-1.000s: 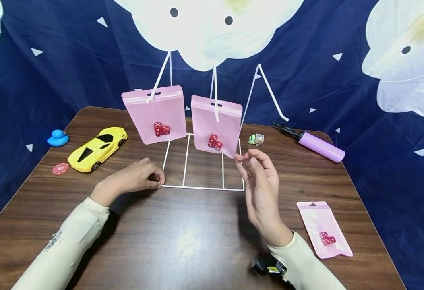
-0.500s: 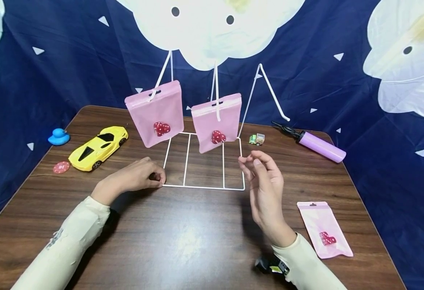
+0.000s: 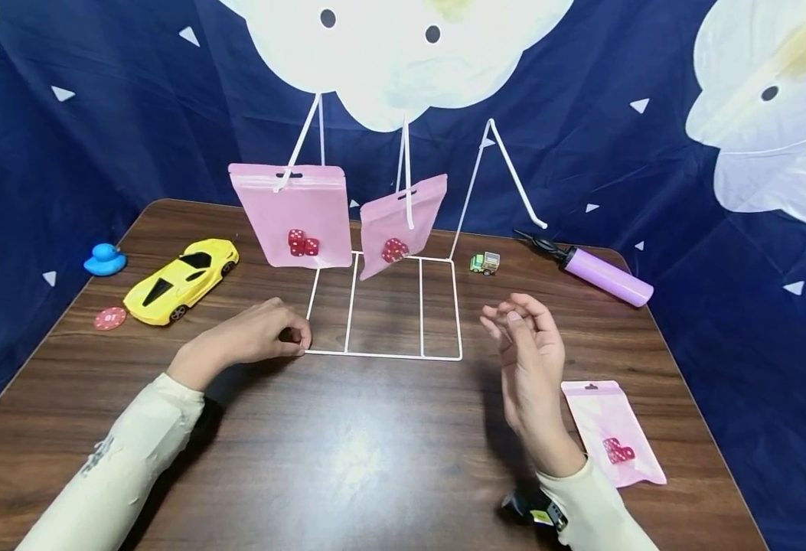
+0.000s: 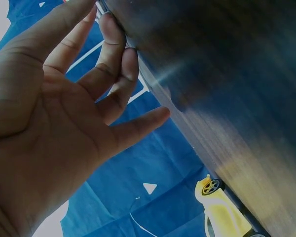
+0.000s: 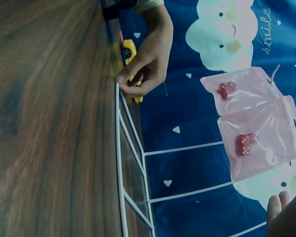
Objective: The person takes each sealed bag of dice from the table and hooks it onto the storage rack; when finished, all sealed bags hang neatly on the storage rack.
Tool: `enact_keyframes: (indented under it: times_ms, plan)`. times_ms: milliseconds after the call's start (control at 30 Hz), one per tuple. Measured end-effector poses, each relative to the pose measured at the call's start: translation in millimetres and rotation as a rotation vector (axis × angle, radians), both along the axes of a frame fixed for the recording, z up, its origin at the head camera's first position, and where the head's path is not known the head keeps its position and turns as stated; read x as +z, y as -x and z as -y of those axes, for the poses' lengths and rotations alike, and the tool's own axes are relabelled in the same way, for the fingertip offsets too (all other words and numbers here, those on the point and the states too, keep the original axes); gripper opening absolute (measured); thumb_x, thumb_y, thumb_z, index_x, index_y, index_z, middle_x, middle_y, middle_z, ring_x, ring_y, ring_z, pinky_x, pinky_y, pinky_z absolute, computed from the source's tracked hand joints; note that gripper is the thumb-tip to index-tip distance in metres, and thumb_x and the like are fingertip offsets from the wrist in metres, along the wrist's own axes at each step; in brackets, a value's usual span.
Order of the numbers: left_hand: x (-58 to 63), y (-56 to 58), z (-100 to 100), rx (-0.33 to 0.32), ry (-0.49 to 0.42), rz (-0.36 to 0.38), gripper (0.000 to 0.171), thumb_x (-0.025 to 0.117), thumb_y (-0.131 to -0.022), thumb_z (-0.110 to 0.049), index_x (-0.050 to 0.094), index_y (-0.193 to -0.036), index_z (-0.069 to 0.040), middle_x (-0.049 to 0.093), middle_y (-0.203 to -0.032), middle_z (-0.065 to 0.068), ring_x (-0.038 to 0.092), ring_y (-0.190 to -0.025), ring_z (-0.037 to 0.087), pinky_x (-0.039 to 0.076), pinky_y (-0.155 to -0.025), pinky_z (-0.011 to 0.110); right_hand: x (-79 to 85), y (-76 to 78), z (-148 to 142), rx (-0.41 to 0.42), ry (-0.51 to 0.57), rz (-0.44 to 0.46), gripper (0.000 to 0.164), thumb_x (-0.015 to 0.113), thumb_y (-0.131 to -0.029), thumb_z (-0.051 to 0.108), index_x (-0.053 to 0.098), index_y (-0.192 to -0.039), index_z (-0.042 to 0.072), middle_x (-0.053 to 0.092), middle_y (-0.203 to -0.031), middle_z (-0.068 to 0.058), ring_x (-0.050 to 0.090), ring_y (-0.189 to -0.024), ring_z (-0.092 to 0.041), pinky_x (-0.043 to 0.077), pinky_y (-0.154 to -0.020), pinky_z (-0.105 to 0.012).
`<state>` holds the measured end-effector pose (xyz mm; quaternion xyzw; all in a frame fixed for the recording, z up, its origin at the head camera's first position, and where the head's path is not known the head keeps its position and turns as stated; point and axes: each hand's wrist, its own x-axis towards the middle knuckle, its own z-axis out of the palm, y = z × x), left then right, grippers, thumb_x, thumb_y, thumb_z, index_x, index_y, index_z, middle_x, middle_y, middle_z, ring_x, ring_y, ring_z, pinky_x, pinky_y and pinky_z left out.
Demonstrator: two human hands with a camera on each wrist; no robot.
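1. Head: likely hanging time; two bags (image 3: pixel 295 214) up on the rack (image 3: pixel 382 355), last bag (image 3: pixel 598 417) flat near loose, empty right hand (image 3: pixel 532 360). Next, maybe, lift last bag to bare hook (image 3: pixel 517 174).
2. Left wrist: left hand (image 4: pixel 64 113), grip hidden.
3. Right wrist: rack pinched in left hand.

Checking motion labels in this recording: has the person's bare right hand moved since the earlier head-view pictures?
Yes. The right hand has shifted rightward in the head view, away from the white wire rack.
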<state>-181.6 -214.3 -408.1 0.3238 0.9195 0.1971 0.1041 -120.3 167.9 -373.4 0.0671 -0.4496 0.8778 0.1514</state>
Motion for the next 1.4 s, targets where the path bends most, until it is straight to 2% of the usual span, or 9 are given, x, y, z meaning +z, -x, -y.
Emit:
enact_keyframes:
  times_ms: [233,567,733,867,967,1100,1200,1400]
  plan:
    - [-0.4,1.2,-1.5,-0.014,-0.007,-0.008,0.025,0.083,-0.089,-0.009,0.070,-0.081,-0.028,0.056,-0.079,-0.015,0.053,-0.084,0.014,0.039,-0.085,0.043,-9.2,-1.3,-14.4,-0.039,0.003,-0.015,0.020,0.055,-0.106,-0.009,0.067,-0.121,-0.002,0.068,-0.106,-0.014,0.076,-0.099,-0.024,0.061,-0.094,-0.035]
    - [1.2,0.9,1.0,-0.015,-0.007,-0.013,0.023,0.084,-0.090,-0.009,0.070,-0.084,-0.027,0.060,-0.081,-0.015,0.053,-0.084,0.015,0.039,-0.082,0.042,-23.5,-4.9,-27.7,-0.141,-0.153,-0.060,0.016,0.057,-0.106,-0.010,0.068,-0.116,-0.005,0.068,-0.104,-0.013,0.077,-0.099,-0.023,0.061,-0.093,-0.032]
    - [0.9,0.1,0.1,-0.003,-0.003,0.000,0.023,0.083,-0.090,-0.010,0.070,-0.084,-0.028,0.060,-0.079,-0.016,0.053,-0.082,0.014,0.038,-0.083,0.041,-27.2,-7.5,-39.1,-0.162,-0.153,-0.080,0.015,0.058,-0.105,-0.010,0.066,-0.118,-0.009,0.069,-0.104,-0.015,0.077,-0.100,-0.024,0.060,-0.093,-0.032]
    - [1.1,0.9,-0.7,-0.011,-0.006,-0.006,0.023,0.083,-0.089,-0.010,0.070,-0.083,-0.028,0.059,-0.079,-0.017,0.053,-0.081,0.012,0.039,-0.083,0.041,-32.1,-11.5,-49.7,-0.198,-0.161,-0.050,0.016,0.057,-0.105,-0.011,0.067,-0.117,-0.008,0.069,-0.104,-0.015,0.077,-0.099,-0.023,0.061,-0.092,-0.031]
    - [2.2,2.1,-0.4,-0.027,-0.004,-0.009,0.020,0.084,-0.089,-0.010,0.071,-0.085,-0.024,0.060,-0.080,-0.016,0.053,-0.080,0.011,0.039,-0.084,0.041,-35.8,-14.4,-56.9,-0.218,-0.205,0.002,0.017,0.056,-0.105,-0.011,0.068,-0.115,-0.005,0.069,-0.103,-0.013,0.077,-0.098,-0.020,0.061,-0.091,-0.031]
    - [2.6,2.7,-0.3,-0.037,-0.004,-0.007,0.017,0.084,-0.090,-0.011,0.071,-0.086,-0.022,0.060,-0.081,-0.016,0.054,-0.080,0.010,0.039,-0.085,0.042,-38.4,-16.3,-65.2,-0.217,-0.253,0.039,0.016,0.056,-0.106,-0.010,0.067,-0.117,-0.006,0.070,-0.104,-0.011,0.077,-0.098,-0.019,0.061,-0.090,-0.031]
    - [1.8,2.5,-1.0,-0.032,-0.005,-0.004,0.019,0.084,-0.090,-0.012,0.071,-0.085,-0.024,0.060,-0.080,-0.016,0.054,-0.079,0.011,0.039,-0.084,0.042,-39.2,-17.0,-70.3,-0.219,-0.250,0.037,0.016,0.057,-0.106,-0.010,0.065,-0.119,-0.011,0.071,-0.104,-0.012,0.077,-0.098,-0.020,0.061,-0.090,-0.031]
    - [0.1,2.1,0.3,-0.033,-0.009,-0.006,0.020,0.084,-0.089,-0.010,0.071,-0.085,-0.025,0.060,-0.080,-0.016,0.055,-0.078,0.010,0.039,-0.086,0.043,-41.3,-19.3,-78.0,-0.237,-0.234,0.060,0.016,0.057,-0.105,-0.011,0.067,-0.118,-0.009,0.070,-0.103,-0.014,0.077,-0.096,-0.021,0.062,-0.089,-0.031]
